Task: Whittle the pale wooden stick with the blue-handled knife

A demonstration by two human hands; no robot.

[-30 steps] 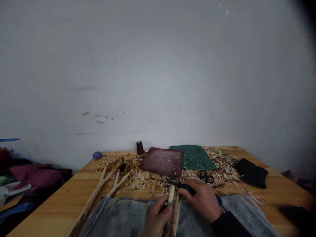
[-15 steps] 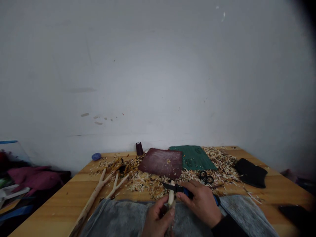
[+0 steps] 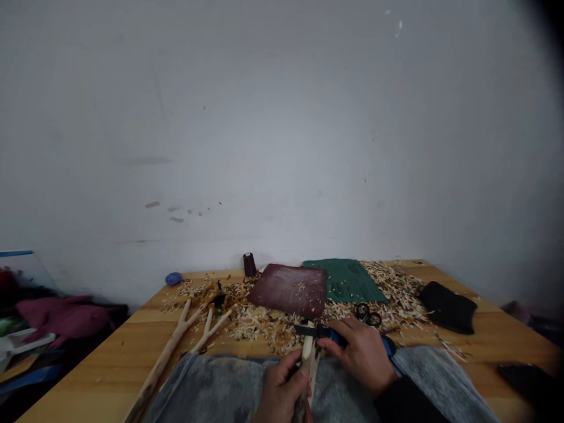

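Honey-toned wood forms the surface [image 3: 83, 370] under a broad heap of pale shavings [image 3: 268, 332], so you have already carved much away. Two forked branches [image 3: 165, 346] lie at left, with one pair of scissors [image 3: 368, 315] farther right. Above your grey lap cloth [image 3: 211, 388], your left hand [image 3: 282, 390] wraps its fingers around one peeled stick [image 3: 307, 346], upright at near centre. Your right hand [image 3: 359, 358] pinches one blue-handled knife [image 3: 339, 336], its blade across the stick's top.

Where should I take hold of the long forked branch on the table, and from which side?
Grip the long forked branch on its single stem below the fork, from the near left. The stem runs straight toward you beside the grey cloth, clear of the wood shavings, while the prongs point away.
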